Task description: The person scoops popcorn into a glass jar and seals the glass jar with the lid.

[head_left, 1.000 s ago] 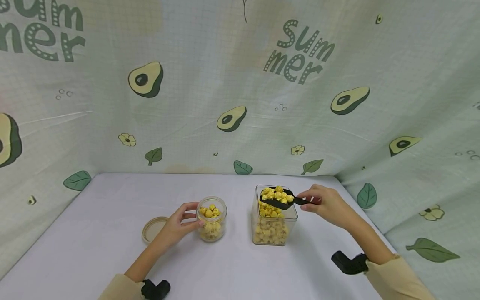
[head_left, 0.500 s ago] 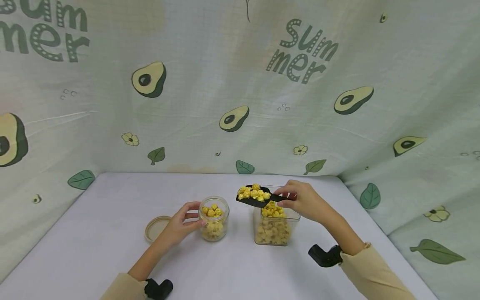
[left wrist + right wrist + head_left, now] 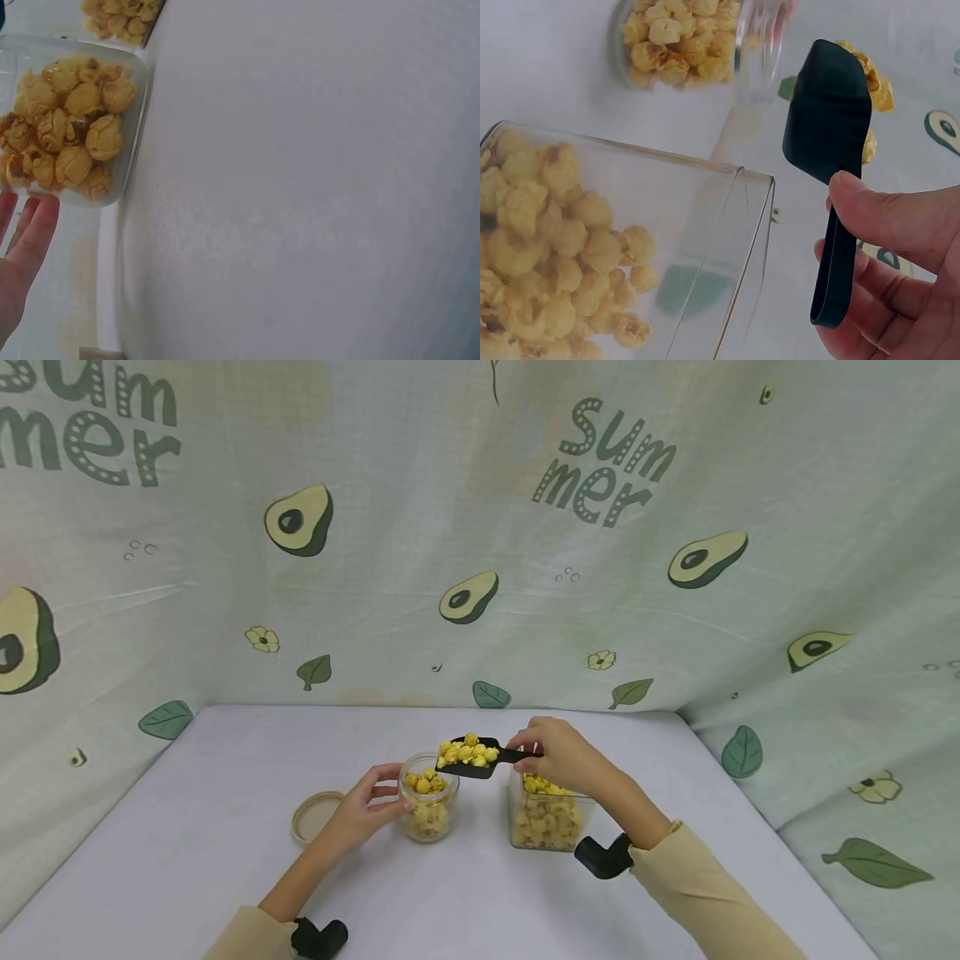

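My right hand (image 3: pixel 551 752) (image 3: pixel 900 262) pinches the handle of a black scoop (image 3: pixel 480 758) (image 3: pixel 826 142) heaped with yellow popcorn (image 3: pixel 467 750). The scoop hovers just right of and above the mouth of a small round glass jar (image 3: pixel 427 797) (image 3: pixel 71 120) (image 3: pixel 697 41) partly filled with popcorn. My left hand (image 3: pixel 367 806) (image 3: pixel 22 247) holds that jar's side on the table. Under my right hand stands a square clear container (image 3: pixel 546 814) (image 3: pixel 622 247) of popcorn.
A tan round lid (image 3: pixel 315 816) lies flat on the white table (image 3: pixel 187 827), left of the jar. Avocado-print cloth (image 3: pixel 480 527) walls in the back and both sides. Black wrist mounts (image 3: pixel 600 857) sit on my forearms.
My right hand has carried the loaded scoop leftward from above the square container to beside the round jar's mouth. My left hand has stayed on the jar.
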Demonstrator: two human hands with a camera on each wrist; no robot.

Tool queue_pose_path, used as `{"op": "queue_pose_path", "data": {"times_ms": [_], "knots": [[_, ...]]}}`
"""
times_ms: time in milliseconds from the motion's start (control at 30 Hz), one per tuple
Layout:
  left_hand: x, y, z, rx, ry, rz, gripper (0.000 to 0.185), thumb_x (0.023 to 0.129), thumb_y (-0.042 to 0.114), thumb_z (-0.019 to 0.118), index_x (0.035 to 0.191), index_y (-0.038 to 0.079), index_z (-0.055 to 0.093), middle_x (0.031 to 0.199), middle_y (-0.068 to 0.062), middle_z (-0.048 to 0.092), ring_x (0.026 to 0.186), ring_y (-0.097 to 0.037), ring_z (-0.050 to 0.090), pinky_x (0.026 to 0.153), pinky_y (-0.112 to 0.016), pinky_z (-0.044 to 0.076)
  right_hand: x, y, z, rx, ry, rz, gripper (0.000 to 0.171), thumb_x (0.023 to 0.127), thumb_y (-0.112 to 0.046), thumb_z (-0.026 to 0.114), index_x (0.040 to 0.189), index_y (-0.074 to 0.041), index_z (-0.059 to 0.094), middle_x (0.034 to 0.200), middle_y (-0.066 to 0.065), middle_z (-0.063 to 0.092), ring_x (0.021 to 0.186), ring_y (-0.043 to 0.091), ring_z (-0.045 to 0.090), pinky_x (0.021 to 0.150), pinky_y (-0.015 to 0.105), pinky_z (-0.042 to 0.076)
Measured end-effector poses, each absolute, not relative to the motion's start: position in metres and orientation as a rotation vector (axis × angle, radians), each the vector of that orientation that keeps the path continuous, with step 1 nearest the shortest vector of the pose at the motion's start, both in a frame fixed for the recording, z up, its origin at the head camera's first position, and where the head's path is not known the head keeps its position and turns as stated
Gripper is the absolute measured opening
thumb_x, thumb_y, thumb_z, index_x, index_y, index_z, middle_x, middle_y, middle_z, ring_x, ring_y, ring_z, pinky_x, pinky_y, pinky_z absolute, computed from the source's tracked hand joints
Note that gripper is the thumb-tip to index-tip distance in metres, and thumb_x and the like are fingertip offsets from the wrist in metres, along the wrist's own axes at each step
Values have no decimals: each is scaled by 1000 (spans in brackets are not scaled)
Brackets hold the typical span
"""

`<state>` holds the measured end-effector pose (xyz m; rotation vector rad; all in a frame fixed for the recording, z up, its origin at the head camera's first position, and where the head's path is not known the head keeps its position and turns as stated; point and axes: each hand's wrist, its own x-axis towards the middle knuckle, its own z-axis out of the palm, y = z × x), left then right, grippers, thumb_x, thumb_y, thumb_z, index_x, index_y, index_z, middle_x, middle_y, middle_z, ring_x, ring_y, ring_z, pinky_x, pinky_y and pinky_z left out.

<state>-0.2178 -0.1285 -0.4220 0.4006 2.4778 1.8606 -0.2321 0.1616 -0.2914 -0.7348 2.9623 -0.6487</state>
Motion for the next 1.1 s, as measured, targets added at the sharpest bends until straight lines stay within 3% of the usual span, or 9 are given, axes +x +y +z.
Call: {"op": "queue_pose_path", "data": {"times_ms": [500, 1100], "knots": [[-214, -129, -423, 370, 2460, 1868, 57, 84, 21, 70, 133, 10, 43, 134, -14, 45, 116, -30, 50, 86, -24, 53, -231, 130, -281, -714, 3009, -330, 25, 81, -14, 71, 106, -12, 70, 87, -2, 57, 78, 12, 48, 65, 26, 44], [-214, -127, -419, 365, 2479, 1853, 56, 84, 21, 69, 133, 10, 44, 132, -12, 46, 116, -30, 50, 90, -29, 52, -226, 127, -267, -789, 3043, -107, 20, 80, -14, 73, 100, -13, 72, 90, 1, 59, 83, 14, 49, 68, 27, 46]]}}
